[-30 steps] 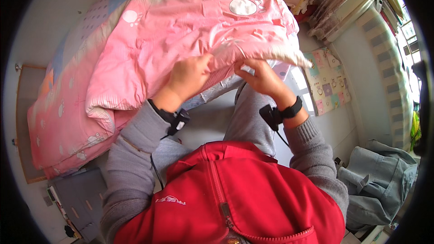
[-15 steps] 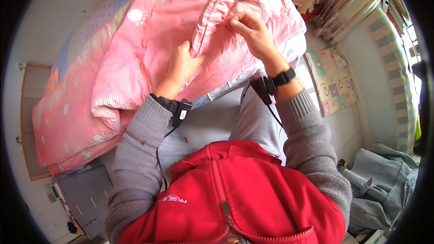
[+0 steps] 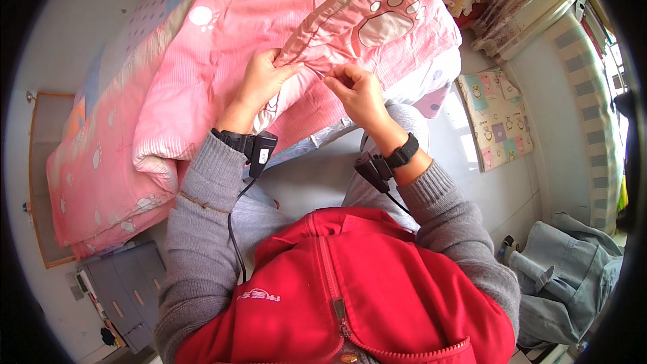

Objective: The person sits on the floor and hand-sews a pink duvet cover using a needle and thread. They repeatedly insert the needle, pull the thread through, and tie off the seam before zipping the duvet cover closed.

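A pink quilt (image 3: pixel 182 74) with paw prints is heaped over the bed in front of me. My left hand (image 3: pixel 259 84) is closed on a folded edge of its cover, thumb on top. From that hand the raised flap (image 3: pixel 323 30) runs up and to the right, with a large pale paw print on it. My right hand (image 3: pixel 357 94) is closed in a pinch just right of this edge, near the left thumb. Something thin and pale shows by its fingertips, too small to make out. Black straps with small boxes sit on both wrists.
A patterned mat (image 3: pixel 499 118) leans or lies beside the right wall. Blue-grey denim clothing (image 3: pixel 566 276) is piled at the lower right, and a grey cabinet (image 3: pixel 125 293) stands at the lower left. Curtains (image 3: pixel 526 13) hang at the upper right.
My right hand has come down and toward me, closer to the left hand. My left hand has shifted slightly up and left, and the flap now lies turned with its paw print showing more fully.
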A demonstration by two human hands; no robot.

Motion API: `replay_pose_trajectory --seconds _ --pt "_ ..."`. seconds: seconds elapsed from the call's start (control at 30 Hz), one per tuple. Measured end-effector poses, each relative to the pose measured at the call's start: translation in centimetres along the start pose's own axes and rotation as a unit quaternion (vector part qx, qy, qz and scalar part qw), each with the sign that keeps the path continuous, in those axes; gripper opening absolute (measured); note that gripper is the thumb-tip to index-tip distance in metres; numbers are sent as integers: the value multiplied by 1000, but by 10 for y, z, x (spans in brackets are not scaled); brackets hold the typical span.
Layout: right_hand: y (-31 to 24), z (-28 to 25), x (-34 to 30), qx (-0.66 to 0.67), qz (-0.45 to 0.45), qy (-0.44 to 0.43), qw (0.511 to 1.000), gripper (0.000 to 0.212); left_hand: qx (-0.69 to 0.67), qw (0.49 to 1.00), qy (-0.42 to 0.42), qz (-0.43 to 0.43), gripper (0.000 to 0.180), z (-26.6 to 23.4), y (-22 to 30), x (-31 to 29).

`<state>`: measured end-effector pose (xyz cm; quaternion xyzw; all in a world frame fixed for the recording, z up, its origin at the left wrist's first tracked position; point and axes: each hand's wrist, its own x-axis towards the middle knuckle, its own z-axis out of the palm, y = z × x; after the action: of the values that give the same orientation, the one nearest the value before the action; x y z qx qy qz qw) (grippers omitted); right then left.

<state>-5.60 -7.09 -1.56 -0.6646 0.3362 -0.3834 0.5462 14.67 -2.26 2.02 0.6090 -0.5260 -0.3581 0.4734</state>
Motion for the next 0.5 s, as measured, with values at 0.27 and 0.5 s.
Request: replay_pose_trajectory --seconds 0.27,0.5 --pt "0 8 5 -63 -74 31 995 14 37 998 34 34 23 2 1 -2" --pt "-8 9 -2 -51 -47 8 998 14 95 984 107 103 24 11 18 -7"
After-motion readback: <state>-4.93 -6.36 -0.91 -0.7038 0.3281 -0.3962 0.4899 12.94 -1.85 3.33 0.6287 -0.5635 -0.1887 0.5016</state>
